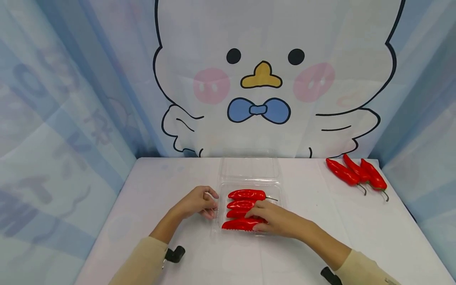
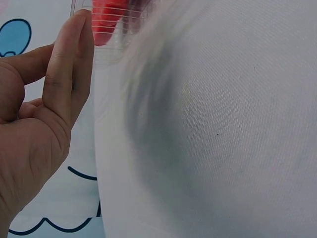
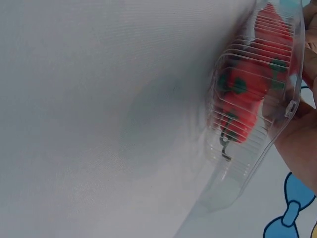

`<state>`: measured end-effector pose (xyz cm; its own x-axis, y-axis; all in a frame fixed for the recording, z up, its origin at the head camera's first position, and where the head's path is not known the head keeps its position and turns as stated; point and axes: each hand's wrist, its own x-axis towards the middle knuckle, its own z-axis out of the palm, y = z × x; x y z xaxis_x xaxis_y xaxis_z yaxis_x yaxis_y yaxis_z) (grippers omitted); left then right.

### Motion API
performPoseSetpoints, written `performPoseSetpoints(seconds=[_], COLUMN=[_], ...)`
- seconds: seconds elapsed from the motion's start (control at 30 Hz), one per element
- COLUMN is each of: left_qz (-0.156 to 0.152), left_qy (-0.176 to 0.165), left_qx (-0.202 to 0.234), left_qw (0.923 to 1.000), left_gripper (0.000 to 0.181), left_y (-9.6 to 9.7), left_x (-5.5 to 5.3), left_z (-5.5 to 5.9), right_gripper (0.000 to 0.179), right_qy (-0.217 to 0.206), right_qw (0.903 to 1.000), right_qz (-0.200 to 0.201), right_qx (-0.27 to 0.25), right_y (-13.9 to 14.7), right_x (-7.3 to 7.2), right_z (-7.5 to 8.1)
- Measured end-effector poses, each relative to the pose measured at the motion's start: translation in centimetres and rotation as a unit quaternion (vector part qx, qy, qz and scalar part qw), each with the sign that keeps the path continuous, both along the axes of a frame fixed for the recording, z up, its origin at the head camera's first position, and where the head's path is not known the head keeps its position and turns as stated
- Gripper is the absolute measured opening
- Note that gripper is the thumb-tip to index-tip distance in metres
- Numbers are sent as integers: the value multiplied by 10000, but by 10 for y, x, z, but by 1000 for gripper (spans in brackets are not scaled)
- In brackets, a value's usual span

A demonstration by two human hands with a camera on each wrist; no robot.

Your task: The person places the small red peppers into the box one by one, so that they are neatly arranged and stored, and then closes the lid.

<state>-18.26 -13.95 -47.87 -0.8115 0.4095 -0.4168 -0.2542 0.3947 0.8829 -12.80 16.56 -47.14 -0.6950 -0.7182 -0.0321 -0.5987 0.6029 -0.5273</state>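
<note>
A clear plastic clamshell box lies on the table with its lid folded back. Several red chili peppers lie side by side in it, some partly hidden by my right hand. That hand reaches in from the right, its fingers and thumb pinching the stem end of the front chili pepper. On the box's left side is my left hand. In the left wrist view its extended fingers touch the box wall.
Three more red chili peppers lie at the table's back right corner, stems toward the front. A white cloth covers the table. Behind it hangs a curtain with a printed cartoon figure, and blue curtains flank both sides.
</note>
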Motion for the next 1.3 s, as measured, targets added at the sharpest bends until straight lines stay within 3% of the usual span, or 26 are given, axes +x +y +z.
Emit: performPoseSetpoints(seconds=[0.3, 0.57, 0.87, 1.1, 1.3], left_qz=[-30, -33, -16, 46, 105], left_qy=[-20, 12, 23, 13, -20], left_qx=[18, 25, -50, -18, 1], left_qw=[10000, 10000, 10000, 10000, 9999], left_gripper=[27, 27, 28, 29, 29], left_y=[-1, -1, -1, 0, 0], left_x=[0, -1, -1, 0, 2], left_z=[0, -1, -1, -1, -2], right_gripper=[36, 38, 43, 55, 58], right_qy=[105, 68, 360, 396, 461], right_qw=[9999, 9991, 9920, 9793, 9693], right_qz=[-44, -427, -1192, -1976, -2404], right_qx=[52, -2, -203, -167, -232], right_y=[3, 19, 55, 88, 117], right_x=[0, -2, -7, -12, -17], right_z=[3, 11, 25, 31, 35])
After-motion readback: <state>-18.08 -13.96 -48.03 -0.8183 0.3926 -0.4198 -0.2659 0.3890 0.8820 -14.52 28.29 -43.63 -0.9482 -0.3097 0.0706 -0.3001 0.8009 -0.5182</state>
